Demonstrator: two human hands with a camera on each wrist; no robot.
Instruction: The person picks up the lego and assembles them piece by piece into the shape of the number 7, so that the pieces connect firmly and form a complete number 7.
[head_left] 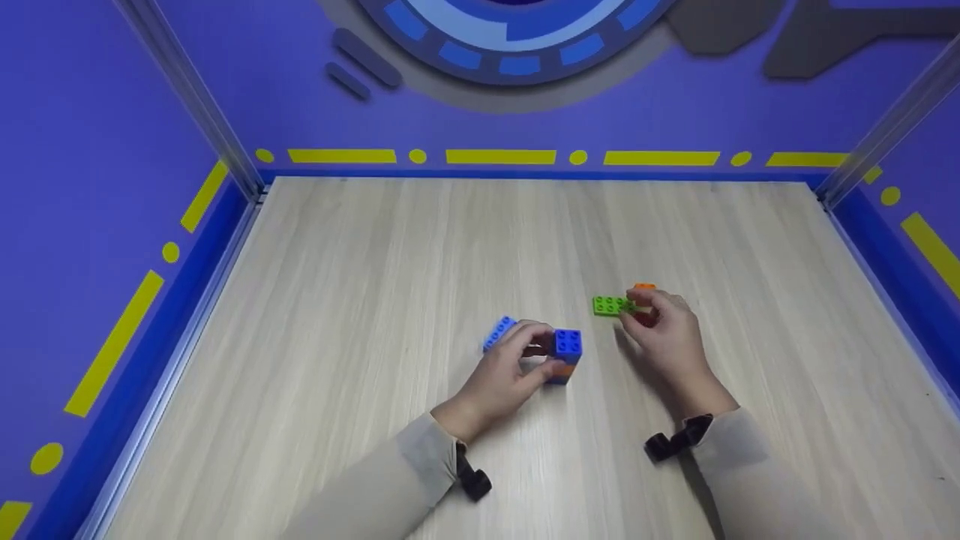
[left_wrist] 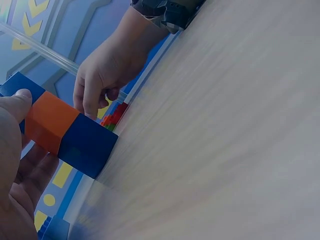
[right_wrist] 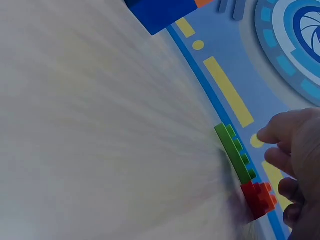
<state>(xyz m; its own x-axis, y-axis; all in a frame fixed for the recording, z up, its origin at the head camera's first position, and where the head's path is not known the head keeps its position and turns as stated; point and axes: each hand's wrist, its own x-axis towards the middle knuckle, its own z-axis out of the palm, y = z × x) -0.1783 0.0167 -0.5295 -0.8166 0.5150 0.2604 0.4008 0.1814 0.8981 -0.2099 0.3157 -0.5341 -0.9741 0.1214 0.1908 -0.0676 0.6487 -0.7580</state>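
My left hand [head_left: 499, 379] grips an upright stack of toy building bricks between thumb and fingers. A dark blue brick [head_left: 568, 341] tops the stack, an orange brick [left_wrist: 51, 121] sits in the middle and another dark blue brick [left_wrist: 87, 145] is at the bottom, close over the table. My right hand [head_left: 667, 334] hovers with loosely bent fingers over a flat green brick [head_left: 607, 305]; in the right wrist view a gap shows between fingertips and studs. Beside the green brick's end sits a red brick [right_wrist: 256, 201], partly hidden by the hand in the head view.
A lighter blue studded brick [head_left: 498, 331] lies behind my left hand. Some orange [head_left: 644, 286] shows just past my right fingers. The wooden table [head_left: 375, 247] is bordered by blue-purple panels [head_left: 225, 90] at the back and both sides.
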